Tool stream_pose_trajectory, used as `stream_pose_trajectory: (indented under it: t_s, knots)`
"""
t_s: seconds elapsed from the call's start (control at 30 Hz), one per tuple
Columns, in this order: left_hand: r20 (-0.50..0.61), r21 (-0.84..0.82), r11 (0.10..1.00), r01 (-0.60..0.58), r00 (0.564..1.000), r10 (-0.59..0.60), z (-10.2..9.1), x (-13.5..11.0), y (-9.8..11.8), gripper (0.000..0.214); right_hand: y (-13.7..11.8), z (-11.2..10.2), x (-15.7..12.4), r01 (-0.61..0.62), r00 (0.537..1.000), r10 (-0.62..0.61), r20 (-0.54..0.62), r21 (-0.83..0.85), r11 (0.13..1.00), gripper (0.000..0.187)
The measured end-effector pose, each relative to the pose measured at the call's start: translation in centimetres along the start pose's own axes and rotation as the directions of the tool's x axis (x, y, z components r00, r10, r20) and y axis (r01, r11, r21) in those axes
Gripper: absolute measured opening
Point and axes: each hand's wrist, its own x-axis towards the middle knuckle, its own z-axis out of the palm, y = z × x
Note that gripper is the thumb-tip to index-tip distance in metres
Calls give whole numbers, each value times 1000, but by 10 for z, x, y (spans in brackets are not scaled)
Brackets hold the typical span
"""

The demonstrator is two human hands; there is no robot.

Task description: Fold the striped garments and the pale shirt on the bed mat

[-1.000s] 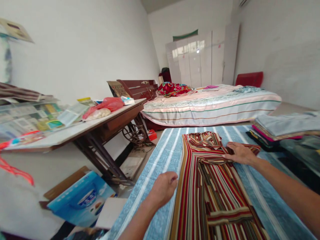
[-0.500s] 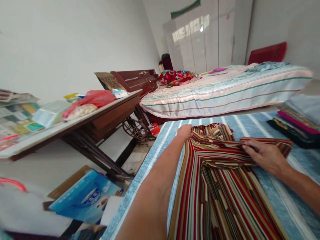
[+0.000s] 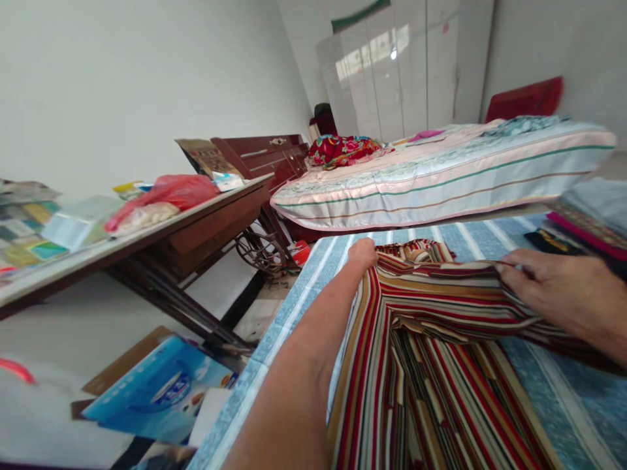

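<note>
A striped garment in red, tan, cream and black lies spread on a blue cloth with white stripes. Its far left corner is gripped by my left hand, whose fingers are closed and partly hidden. My right hand pinches the upper edge of a sleeve-like part that stretches across the garment to the right. That part is lifted and drawn fairly taut between both hands. Below it, the body of the garment reaches toward me with small folds down the middle.
A stack of folded clothes lies at the right on the blue cloth. Left stands a table bearing a red plastic bag, with a blue box beneath. Beyond is a bed with a red floral bundle.
My right hand has moved right and toward me, pulling the striped sleeve-like part out farther and straighter. My left hand stays at the same corner.
</note>
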Motion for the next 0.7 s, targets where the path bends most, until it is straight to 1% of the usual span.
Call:
stream_pose_trajectory:
  t_s: [0.07, 0.1, 0.2, 0.27, 0.37, 0.47, 0.57, 0.63, 0.7]
  knots:
    - [-14, -6, 1000, -18, 1000, 18, 6, -2, 4, 29, 1, 9, 0, -18, 991, 36, 129, -135, 991, 23]
    - [-22, -8, 999, -33, 999, 33, 8, -3, 6, 28, 0, 14, 0, -13, 980, 47, 192, -174, 985, 25]
    - [-42, -20, 996, -83, 996, 82, 14, -4, 8, 26, -1, 23, 1, 22, 938, 19, 347, -114, 993, 29]
    - [-55, -34, 994, -104, 993, 102, 19, -5, 7, 26, -4, 23, 2, 57, 910, -44, 413, -19, 998, 31]
    - [-89, -67, 991, -119, 990, 113, 25, -10, 4, 26, -5, 23, 3, 82, 888, -96, 450, 50, 995, 31]
    - [-149, -108, 985, -137, 982, 120, 26, -23, 0, 26, -1, 30, 2, 63, 871, -72, 487, 35, 997, 31]
    - [-206, -143, 981, -129, 974, 98, 24, -42, -3, 30, 4, 38, 1, 27, 842, -62, 536, 73, 997, 32]
    - [-197, -161, 980, -115, 977, 82, 26, -53, -4, 31, 5, 41, 1, 0, 838, -60, 543, 110, 994, 33]
    - [-148, -179, 975, -130, 984, 104, 31, -61, -4, 30, 5, 43, 1, -20, 842, -58, 536, 138, 990, 34]
